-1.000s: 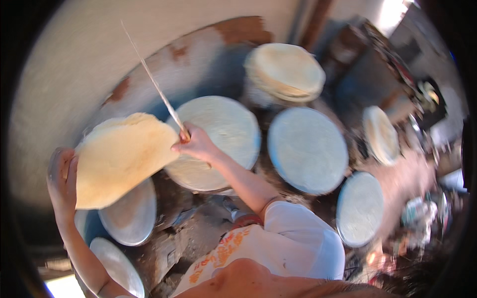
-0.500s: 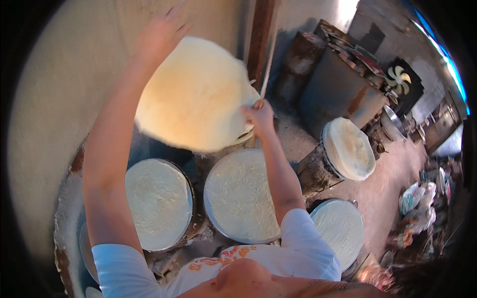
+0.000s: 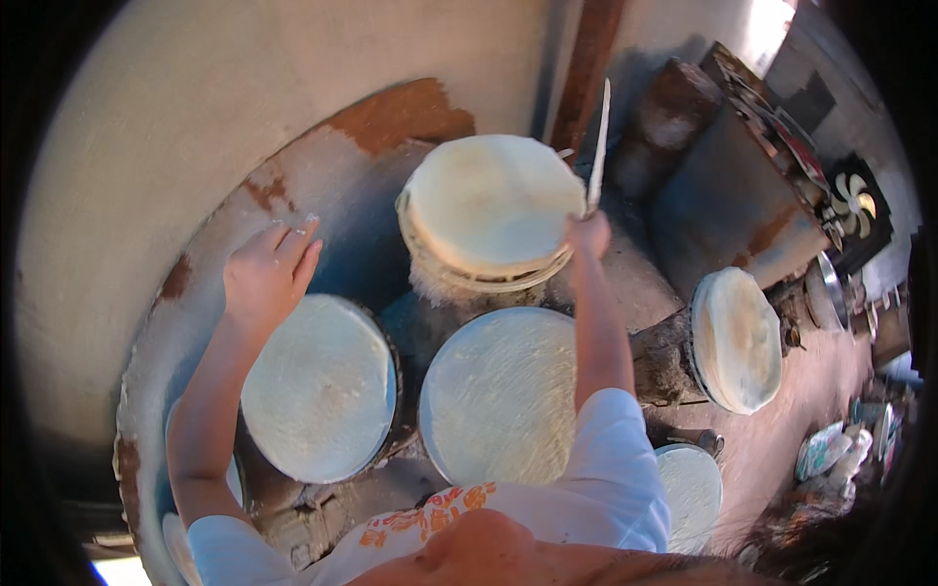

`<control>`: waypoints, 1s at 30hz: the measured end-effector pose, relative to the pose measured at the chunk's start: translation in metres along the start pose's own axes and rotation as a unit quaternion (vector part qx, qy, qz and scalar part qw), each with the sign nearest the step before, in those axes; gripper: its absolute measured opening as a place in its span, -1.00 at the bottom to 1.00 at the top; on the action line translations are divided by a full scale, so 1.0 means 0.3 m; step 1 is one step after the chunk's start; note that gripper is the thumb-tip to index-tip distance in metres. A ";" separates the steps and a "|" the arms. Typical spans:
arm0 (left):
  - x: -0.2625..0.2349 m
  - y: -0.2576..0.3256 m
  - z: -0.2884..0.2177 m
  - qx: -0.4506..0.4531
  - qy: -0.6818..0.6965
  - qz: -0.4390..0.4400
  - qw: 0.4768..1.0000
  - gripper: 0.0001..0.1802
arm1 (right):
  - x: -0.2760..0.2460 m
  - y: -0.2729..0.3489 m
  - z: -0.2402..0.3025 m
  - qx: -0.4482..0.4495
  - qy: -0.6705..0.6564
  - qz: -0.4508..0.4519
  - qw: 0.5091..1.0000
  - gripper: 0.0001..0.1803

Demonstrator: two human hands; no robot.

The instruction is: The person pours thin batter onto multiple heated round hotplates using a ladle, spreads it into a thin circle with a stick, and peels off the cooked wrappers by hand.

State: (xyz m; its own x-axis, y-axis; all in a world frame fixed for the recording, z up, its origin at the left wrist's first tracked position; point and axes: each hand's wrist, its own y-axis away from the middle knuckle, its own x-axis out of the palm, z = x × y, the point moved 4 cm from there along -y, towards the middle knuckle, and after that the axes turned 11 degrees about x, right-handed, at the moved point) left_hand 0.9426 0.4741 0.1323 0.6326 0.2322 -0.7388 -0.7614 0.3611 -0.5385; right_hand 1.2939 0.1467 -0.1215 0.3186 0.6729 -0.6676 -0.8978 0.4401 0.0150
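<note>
Beside the stack of flat rounds (image 3: 491,210), at its right rim, the right hand (image 3: 587,234) grips a thin stick (image 3: 598,142) pointing up and away; the left hand (image 3: 266,276) (fingers spread, holding nothing) hovers well left.

At about 3 o'clock, by the right rim, a dark square panel (image 3: 852,207) bears a pale fan-shaped emblem. At about 4 o'clock, low on the floor, lies a small heap of pale and bluish packets (image 3: 831,451), too blurred to tell apart. No screens show.
</note>
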 end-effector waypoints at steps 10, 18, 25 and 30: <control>-0.095 0.866 0.061 -0.256 0.047 0.145 0.955 -0.77 | -0.528 0.944 -0.426 -0.338 0.082 0.192 0.918 -0.60; -0.004 1.156 -0.259 -0.229 0.272 0.129 0.926 -0.69 | -0.718 1.447 -0.553 -0.363 0.156 0.163 0.904 -0.56; 0.027 1.126 -0.551 -0.178 0.249 0.020 0.952 -0.65 | -0.837 1.662 -0.589 -0.391 0.151 0.216 0.882 -0.61; 0.059 1.129 -0.518 -0.260 0.272 -0.063 0.924 -0.90 | -0.856 1.644 -0.743 -0.175 0.023 0.282 0.943 -0.55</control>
State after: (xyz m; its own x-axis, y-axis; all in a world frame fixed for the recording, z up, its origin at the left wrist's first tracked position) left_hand 0.6741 0.4600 -0.1261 0.6636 -0.3222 -0.6751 -0.7412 -0.1617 -0.6515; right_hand 0.7014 0.0585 -0.1085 -0.2465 0.7116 -0.6579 -0.9683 -0.2093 0.1365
